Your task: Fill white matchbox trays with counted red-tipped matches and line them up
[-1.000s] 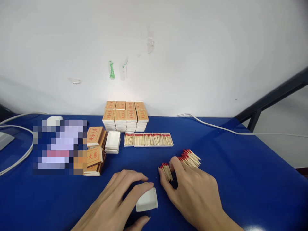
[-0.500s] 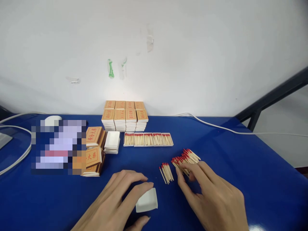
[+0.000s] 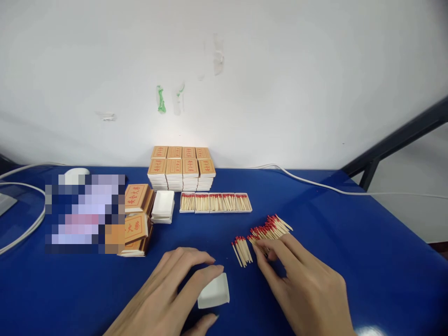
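My left hand (image 3: 175, 291) grips a small white empty matchbox tray (image 3: 214, 291) on the blue table (image 3: 350, 261), fingers over its far edge and thumb below. My right hand (image 3: 304, 284) reaches into the loose pile of red-tipped matches (image 3: 271, 228), thumb and fingers pinching at its near edge. A small separate bunch of matches (image 3: 242, 248) lies just left of that hand, between the pile and the tray.
A row of several filled trays (image 3: 216, 202) lies mid-table. Behind it stand stacked orange-topped matchboxes (image 3: 181, 169). Empty white trays (image 3: 164, 206) and orange sleeves (image 3: 137, 219) are piled at left. White cables (image 3: 315, 184) run along the table's back and left edges.
My right hand let go of the small bunch of matches, left it lying on the table, and moved right to the big pile. The left hand and tray have stayed put.
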